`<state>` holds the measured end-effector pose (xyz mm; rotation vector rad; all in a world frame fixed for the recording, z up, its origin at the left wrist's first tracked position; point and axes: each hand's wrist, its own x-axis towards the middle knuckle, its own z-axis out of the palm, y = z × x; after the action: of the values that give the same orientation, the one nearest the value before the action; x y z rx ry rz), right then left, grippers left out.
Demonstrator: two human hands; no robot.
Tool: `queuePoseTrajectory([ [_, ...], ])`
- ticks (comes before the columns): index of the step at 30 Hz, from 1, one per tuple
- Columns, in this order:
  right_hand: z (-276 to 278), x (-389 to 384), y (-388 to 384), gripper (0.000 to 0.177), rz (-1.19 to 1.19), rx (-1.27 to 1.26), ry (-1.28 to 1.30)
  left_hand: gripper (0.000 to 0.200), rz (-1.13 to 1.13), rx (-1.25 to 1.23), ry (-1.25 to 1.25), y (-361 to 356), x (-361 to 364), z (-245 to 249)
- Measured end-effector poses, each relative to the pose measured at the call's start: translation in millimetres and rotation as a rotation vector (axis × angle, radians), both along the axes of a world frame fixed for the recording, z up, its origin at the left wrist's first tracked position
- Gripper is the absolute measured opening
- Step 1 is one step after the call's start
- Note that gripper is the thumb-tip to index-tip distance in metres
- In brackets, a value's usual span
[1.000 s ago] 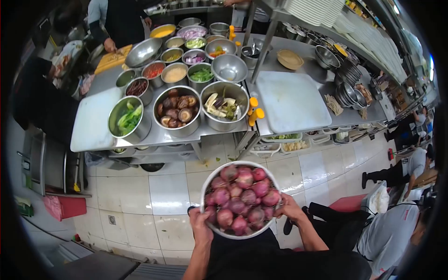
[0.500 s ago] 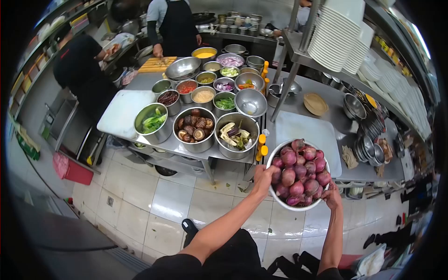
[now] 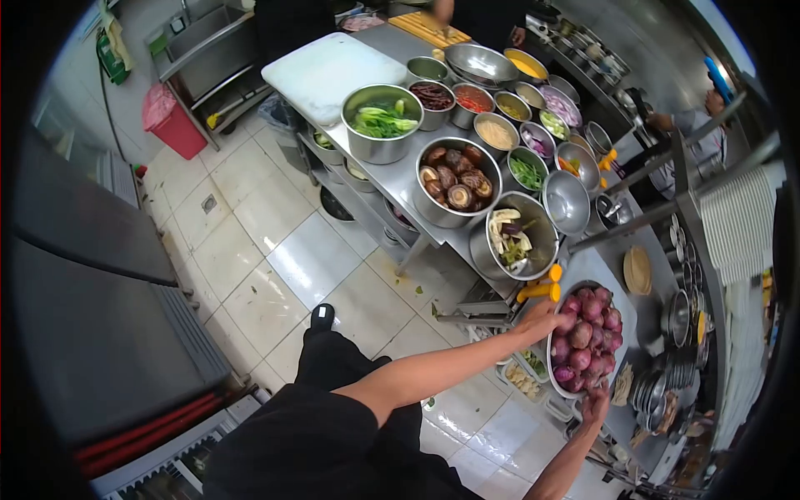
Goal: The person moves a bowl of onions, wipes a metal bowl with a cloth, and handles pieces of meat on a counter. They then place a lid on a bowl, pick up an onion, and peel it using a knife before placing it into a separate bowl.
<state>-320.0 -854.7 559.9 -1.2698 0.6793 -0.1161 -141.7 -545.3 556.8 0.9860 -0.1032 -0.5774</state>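
Observation:
A white bowl (image 3: 553, 372) heaped with red onions (image 3: 588, 337) is held between my two hands at the counter's edge. My left hand (image 3: 540, 323) grips its rim on the left side, and my right hand (image 3: 595, 405) clasps the rim at the near end. The bowl overlaps a pale cutting board (image 3: 623, 312) on the counter. Just beyond my left hand are yellow bottle caps (image 3: 543, 292). A steel pot of cut eggplant (image 3: 483, 250) stands near them, with a pot of mushrooms (image 3: 437, 212) farther left.
Several steel bowls of ingredients crowd the counter, including leafy greens (image 3: 385, 125). A white cutting board (image 3: 333, 77) lies at its far left corner. Lidless containers (image 3: 523, 379) sit below the bowl. A pink-lined bin (image 3: 173, 125) stands on the tiled floor (image 3: 283, 225). Other people work across the counter.
My view has turned left and tilted, so the room appears rotated. The onion bowl, still in both hands, now overlaps more of the counter and its board.

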Motion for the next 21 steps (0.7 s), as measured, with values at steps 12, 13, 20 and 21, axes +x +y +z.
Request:
queuePoseTrajectory([
  [12,11,10,160,0.04,-0.504,0.124,-0.25,0.043,0.203,0.471,0.662,309,102,-252],
  [13,-7,-2,153,0.047,-0.551,0.14,-0.187,0.045,0.247,0.49,0.63,315,125,-275],
  [20,0,12,251,0.053,-0.571,0.038,-0.084,0.042,0.334,-0.01,0.475,308,217,-367],
  [21,4,17,262,0.052,-0.532,-0.004,-0.096,0.042,0.32,-0.078,0.497,309,216,-383],
])
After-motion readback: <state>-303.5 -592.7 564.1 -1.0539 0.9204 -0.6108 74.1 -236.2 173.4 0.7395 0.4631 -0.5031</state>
